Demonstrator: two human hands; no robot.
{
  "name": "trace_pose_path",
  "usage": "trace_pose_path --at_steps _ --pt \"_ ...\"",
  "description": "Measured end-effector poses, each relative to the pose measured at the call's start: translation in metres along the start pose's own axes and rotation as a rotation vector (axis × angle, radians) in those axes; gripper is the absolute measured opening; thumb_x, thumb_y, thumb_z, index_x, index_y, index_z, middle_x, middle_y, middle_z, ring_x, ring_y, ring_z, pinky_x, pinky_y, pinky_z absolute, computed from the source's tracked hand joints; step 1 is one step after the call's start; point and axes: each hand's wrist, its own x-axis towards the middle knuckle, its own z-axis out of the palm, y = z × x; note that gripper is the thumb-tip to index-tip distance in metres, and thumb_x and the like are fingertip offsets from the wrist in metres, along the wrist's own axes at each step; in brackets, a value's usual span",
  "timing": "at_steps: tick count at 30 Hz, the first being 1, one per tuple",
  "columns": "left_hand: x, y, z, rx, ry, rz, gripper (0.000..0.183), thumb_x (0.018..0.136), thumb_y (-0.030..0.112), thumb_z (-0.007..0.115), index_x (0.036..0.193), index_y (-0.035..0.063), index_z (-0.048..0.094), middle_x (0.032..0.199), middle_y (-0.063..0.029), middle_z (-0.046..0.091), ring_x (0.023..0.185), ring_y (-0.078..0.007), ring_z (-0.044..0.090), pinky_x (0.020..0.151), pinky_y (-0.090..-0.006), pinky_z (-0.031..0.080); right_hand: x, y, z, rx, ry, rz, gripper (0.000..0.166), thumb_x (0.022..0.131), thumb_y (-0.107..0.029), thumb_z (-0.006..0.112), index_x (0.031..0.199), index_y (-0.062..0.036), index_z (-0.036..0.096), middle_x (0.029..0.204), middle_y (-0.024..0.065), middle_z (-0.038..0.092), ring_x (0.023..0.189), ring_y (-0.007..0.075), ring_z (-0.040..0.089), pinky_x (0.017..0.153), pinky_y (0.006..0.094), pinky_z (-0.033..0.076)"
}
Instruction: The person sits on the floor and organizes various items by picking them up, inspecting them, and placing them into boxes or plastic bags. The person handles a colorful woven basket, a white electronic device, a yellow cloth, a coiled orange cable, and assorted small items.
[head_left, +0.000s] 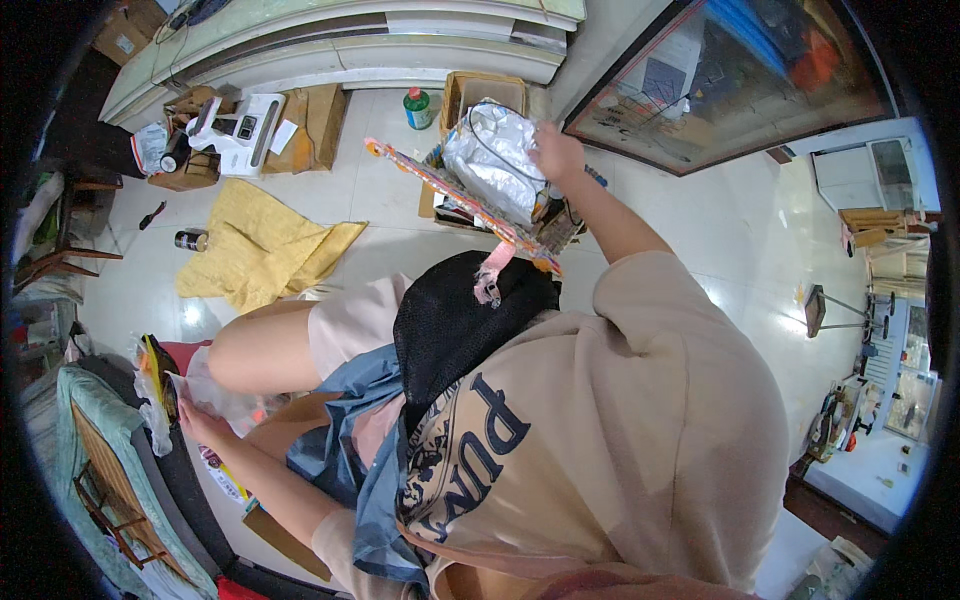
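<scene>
My right hand (559, 154) has its fingers curled at the edge of a crumpled silver foil bag (491, 154), which sits in a box of mixed items with a dark cord across it. A flat panel with an orange patterned edge (465, 199) leans against that box. Low on the left, my left hand (201, 421) grips a translucent plastic bag (214, 386); a yellow-and-black packet (157, 371) in clear wrap is beside its fingertips. Over my lap lie a black mesh bag (469, 322) with a pink strap (495, 262) and a blue-grey cloth (319, 450).
On the tiled floor are a yellow cloth (262, 244), a dark-labelled jar (191, 240) and a green bottle (417, 109). A white handheld vacuum head (240, 135) rests on cardboard boxes (315, 124). A large framed picture (720, 90) leans at the upper right. A wooden chair (56, 255) stands left.
</scene>
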Motion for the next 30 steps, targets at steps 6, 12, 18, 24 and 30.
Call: trace_pose_path --at_steps 6,12,18,24,30 --pt "0.006 -0.007 -0.005 -0.035 -0.066 -0.051 0.031 0.092 0.017 0.046 0.115 -0.0020 0.055 0.116 -0.0115 0.058 0.100 -0.0211 0.056 0.081 -0.0334 0.047 -0.038 -0.018 0.016 -0.189 -0.012 -0.236 0.031 0.076 -0.014 0.054 0.103 0.0018 0.053 0.117 0.0147 0.052 0.061 0.0300 0.060 0.057 0.0406 0.050" --pt "0.007 -0.007 0.006 0.018 -0.049 -0.043 0.032 0.092 0.019 0.048 0.114 -0.0023 0.055 0.115 -0.0104 0.059 0.100 -0.0201 0.057 0.081 -0.0326 0.048 -0.035 -0.028 0.035 -0.223 -0.123 -0.026 0.037 0.078 -0.008 0.049 0.110 0.0088 0.048 0.120 0.0235 0.049 0.062 0.0282 0.062 0.057 0.0395 0.051" --pt "0.003 -0.007 -0.006 0.018 0.019 -0.031 0.032 0.092 0.021 0.049 0.114 -0.0014 0.057 0.113 -0.0116 0.060 0.104 -0.0225 0.055 0.088 -0.0350 0.045 -0.043 -0.046 -0.001 -0.011 -0.181 -0.122 0.030 0.079 -0.008 0.047 0.106 0.0022 0.053 0.120 0.0243 0.048 0.081 0.0326 0.061 0.068 0.0422 0.051" --pt "0.007 -0.014 -0.012 -0.023 -0.037 -0.051 0.033 0.093 0.021 0.046 0.114 -0.0019 0.056 0.116 -0.0131 0.057 0.101 -0.0237 0.055 0.085 -0.0355 0.046 -0.070 -0.052 -0.002 0.571 -0.115 -0.328 0.029 0.077 -0.010 0.053 0.105 -0.0009 0.054 0.123 0.0187 0.048 0.102 0.0361 0.054 0.085 0.0410 0.045" --pt "0.003 -0.012 -0.017 -0.069 -0.067 -0.030 0.034 0.093 0.021 0.045 0.115 -0.0036 0.053 0.116 -0.0152 0.056 0.103 -0.0237 0.054 0.087 -0.0363 0.045 -0.083 -0.052 -0.013 0.757 -0.038 -0.267 0.030 0.074 -0.012 0.057 0.102 -0.0011 0.052 0.098 0.0179 0.049 0.097 0.0344 0.048 0.085 0.0375 0.040"
